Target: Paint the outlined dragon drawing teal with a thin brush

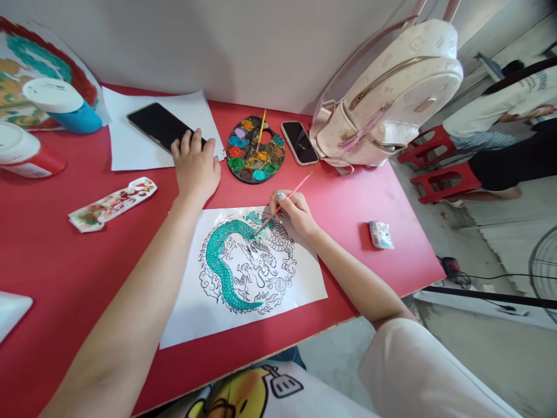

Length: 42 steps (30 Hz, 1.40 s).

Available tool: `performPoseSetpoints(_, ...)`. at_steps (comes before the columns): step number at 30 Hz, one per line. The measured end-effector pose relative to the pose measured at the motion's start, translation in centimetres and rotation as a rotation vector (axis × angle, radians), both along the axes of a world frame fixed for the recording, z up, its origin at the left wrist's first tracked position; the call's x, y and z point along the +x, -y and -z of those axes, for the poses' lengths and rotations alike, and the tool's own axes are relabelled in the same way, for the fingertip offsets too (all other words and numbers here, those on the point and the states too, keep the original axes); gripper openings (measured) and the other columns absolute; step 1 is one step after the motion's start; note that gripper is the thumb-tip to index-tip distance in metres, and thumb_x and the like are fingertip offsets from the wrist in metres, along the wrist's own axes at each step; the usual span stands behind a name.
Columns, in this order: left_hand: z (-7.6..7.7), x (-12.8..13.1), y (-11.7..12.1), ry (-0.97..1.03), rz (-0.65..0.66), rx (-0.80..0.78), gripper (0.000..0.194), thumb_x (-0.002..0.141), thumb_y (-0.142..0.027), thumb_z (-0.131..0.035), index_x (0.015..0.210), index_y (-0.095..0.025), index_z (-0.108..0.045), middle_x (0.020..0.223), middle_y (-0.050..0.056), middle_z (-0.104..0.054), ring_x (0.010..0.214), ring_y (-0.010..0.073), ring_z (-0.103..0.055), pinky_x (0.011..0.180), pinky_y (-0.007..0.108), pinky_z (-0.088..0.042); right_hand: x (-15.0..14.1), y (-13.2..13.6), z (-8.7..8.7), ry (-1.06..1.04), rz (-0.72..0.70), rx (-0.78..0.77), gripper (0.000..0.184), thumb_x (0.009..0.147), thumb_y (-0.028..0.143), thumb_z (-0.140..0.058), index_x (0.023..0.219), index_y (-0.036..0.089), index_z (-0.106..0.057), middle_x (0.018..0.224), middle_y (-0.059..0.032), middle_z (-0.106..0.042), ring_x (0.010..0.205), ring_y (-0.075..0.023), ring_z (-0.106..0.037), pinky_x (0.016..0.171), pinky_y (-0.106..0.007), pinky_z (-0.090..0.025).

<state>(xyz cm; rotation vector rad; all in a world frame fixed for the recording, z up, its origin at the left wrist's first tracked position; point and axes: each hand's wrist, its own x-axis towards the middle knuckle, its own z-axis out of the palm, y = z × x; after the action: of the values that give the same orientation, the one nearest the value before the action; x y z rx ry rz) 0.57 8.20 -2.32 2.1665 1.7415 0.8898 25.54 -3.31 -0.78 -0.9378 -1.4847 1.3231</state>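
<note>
A pink paintbrush (292,194) is held in my right hand (295,212), its tip on the dragon drawing (261,278). Teal paint covers much of the dragon's long curved body; the head, claws and flames are black outlines on white. My left hand (195,165) lies with fingers spread, fingertips at the lower end of a large black phone (159,123), which rests on blank white paper (126,148). Between and beyond my hands sits a dark paint palette (237,174) with several paint colours and a yellow brush (261,130) across it.
On the red table (126,261) are a smaller phone (299,142), a pale pink backpack (391,87), a small packet (381,234), and a paint-stained white strip (113,204). Blue (65,104) and red (30,154) paint bottles stand left. People sit on red stools (448,183) at right.
</note>
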Motion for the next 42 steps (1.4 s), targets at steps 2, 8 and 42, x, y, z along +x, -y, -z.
performPoseSetpoints(2, 0.1, 0.0, 0.0, -0.011, -0.002, 0.006, 0.049, 0.105, -0.035, -0.063, 0.153, -0.038, -0.071, 0.179, 0.008, -0.064, 0.177, 0.0456, -0.042, 0.146, 0.079, -0.026, 0.0, 0.0, 0.0, -0.017, 0.002, 0.004, 0.072, 0.109, 0.083, -0.067, 0.070, 0.022, -0.065, 0.059, 0.0041, -0.051, 0.052, -0.0112, -0.047, 0.053, -0.029, -0.042)
performPoseSetpoints(8, -0.1, 0.0, 0.0, -0.026, -0.016, 0.008, 0.049, 0.105, -0.033, -0.063, 0.153, -0.039, -0.071, 0.180, 0.008, -0.063, 0.176, 0.0452, -0.042, 0.147, 0.080, -0.025, 0.0, -0.1, -0.2, -0.001, -0.015, -0.004, 0.073, 0.107, 0.086, -0.067, 0.072, 0.022, -0.066, 0.059, 0.0039, -0.053, 0.053, -0.0116, -0.047, 0.053, -0.029, -0.044)
performPoseSetpoints(42, -0.6, -0.3, 0.2, -0.019, 0.026, -0.041, 0.052, 0.104, -0.042, -0.065, 0.155, -0.042, -0.070, 0.181, 0.006, -0.062, 0.178, 0.0453, -0.038, 0.147, 0.078, -0.023, -0.1, 0.0, 0.0, 0.020, -0.018, -0.036, 0.072, 0.105, 0.087, -0.068, 0.073, 0.022, -0.067, 0.059, 0.0031, -0.055, 0.056, -0.0131, -0.051, 0.061, -0.029, -0.051)
